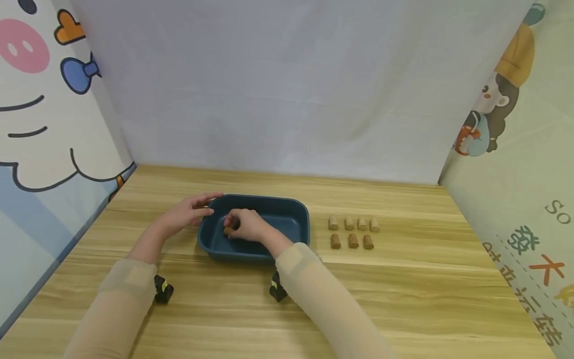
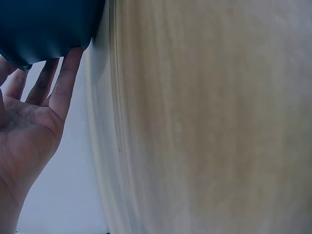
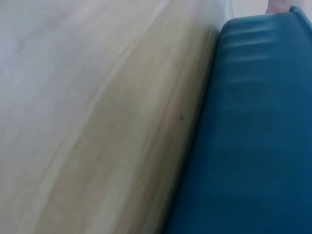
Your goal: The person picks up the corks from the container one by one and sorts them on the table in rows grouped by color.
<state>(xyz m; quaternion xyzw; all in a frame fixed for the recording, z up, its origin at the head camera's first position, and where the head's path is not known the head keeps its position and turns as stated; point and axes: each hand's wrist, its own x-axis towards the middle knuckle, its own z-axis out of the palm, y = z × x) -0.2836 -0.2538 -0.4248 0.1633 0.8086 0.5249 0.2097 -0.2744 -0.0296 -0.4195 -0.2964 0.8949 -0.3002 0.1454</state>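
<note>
A dark blue rectangular tub (image 1: 287, 227) stands on the wooden table. Inside its left half, my right hand (image 1: 251, 225) pinches a brown cork stopper (image 1: 228, 231), which the fingers partly cover. My left hand (image 1: 186, 214) touches the tub's left end from outside. In the left wrist view, its extended fingers (image 2: 62, 92) meet the tub wall (image 2: 48, 29). The right wrist view shows the tub's long outer side (image 3: 248, 131), not the right hand. Right of the tub lie several pale cork stoppers (image 1: 350, 223) in a row, with three browner ones (image 1: 353, 241) in front.
Black wrist devices (image 1: 163, 289) sit by both sleeves. A pale cloth (image 1: 287, 99) hangs behind the table (image 1: 426, 279), and printed cartoon sheets (image 1: 524, 164) stand at both sides.
</note>
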